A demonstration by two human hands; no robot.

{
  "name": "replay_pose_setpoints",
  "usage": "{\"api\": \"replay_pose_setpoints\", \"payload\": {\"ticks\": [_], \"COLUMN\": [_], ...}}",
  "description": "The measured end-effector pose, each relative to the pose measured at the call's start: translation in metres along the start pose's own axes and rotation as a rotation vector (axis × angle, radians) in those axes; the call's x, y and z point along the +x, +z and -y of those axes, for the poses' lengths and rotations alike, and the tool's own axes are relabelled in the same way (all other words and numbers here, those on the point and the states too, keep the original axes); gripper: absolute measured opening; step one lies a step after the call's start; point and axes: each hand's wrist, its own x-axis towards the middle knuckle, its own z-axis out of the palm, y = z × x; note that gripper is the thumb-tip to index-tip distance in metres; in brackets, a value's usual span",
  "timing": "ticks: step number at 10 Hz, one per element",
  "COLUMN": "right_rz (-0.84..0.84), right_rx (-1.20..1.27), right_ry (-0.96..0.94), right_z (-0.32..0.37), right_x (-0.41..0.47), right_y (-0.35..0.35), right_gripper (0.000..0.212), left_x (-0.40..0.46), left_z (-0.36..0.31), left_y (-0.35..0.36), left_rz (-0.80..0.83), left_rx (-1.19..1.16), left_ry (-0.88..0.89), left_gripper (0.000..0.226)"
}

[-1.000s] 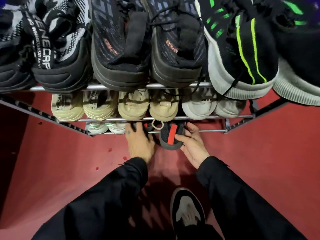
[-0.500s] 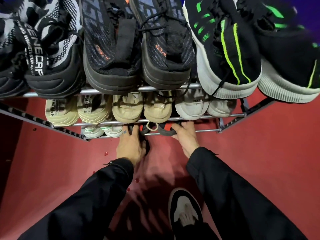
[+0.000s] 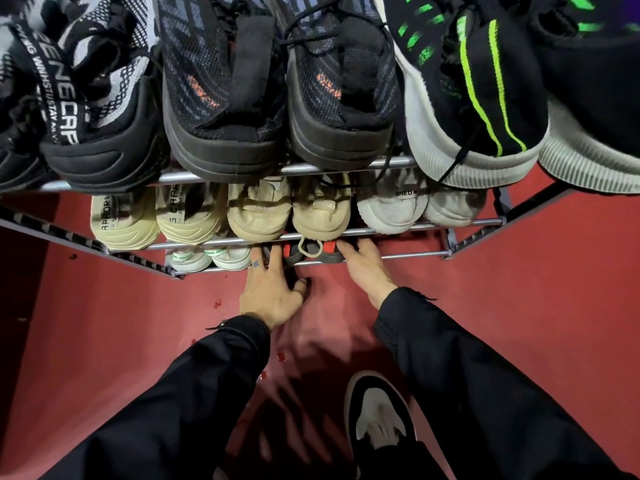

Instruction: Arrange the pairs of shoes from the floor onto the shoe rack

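A metal shoe rack (image 3: 388,230) stands on the red floor, with shoes on each tier. On its lowest tier sits a dark grey pair of shoes with red heel tabs (image 3: 325,254), only the heels showing under the middle rail. My left hand (image 3: 273,289) lies with straight fingers against the left shoe's heel. My right hand (image 3: 363,268) touches the right shoe's heel with extended fingers. Both fingertips are partly hidden beneath the rail.
White and green shoes (image 3: 211,258) sit left of the dark pair on the lowest tier. Beige and white pairs (image 3: 259,216) fill the middle tier; black sneakers (image 3: 225,98) overhang the top. My own black and white shoe (image 3: 377,417) stands on the floor.
The dark pair has slid from the floor edge deeper onto the lowest tier, pushed by both hands, which followed it forward. My right hand has let go of the heel it held.
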Motion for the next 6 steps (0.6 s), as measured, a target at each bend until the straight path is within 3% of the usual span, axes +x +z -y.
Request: {"api": "replay_pose_setpoints", "payload": {"ticks": [1, 2, 3, 4, 5, 6], "right_rz": [-0.053, -0.108, -0.127, -0.064, -0.185, -0.336], "right_rx": [-0.016, 0.014, 0.055, 0.083, -0.058, -0.066], "right_ry": [-0.033, -0.063, -0.060, -0.046, -0.125, -0.293], "right_z": [-0.002, -0.006, -0.002, -0.005, -0.008, -0.014], "right_x": [0.006, 0.011, 0.004, 0.000, -0.017, -0.031], "right_y": [0.002, 0.006, 0.004, -0.001, -0.003, -0.004], "right_gripper": [0.051, 0.044, 0.026, 0.041, 0.037, 0.022], "left_x": [-0.003, -0.007, -0.011, -0.017, -0.030, -0.036], "left_z": [0.003, 0.003, -0.001, -0.007, -0.005, 0.001], "left_y": [0.000, 0.000, 0.006, 0.009, 0.008, 0.005], "left_rz": [0.012, -0.077, -0.073, -0.085, -0.141, -0.182], "left_rx": [-0.189, -0.292, -0.288, -0.310, -0.335, -0.300], "left_ry": [0.043, 0.081, 0.025, -0.029, -0.029, -0.039], "left_gripper": [0.071, 0.058, 0.074, 0.079, 0.077, 0.053]}}
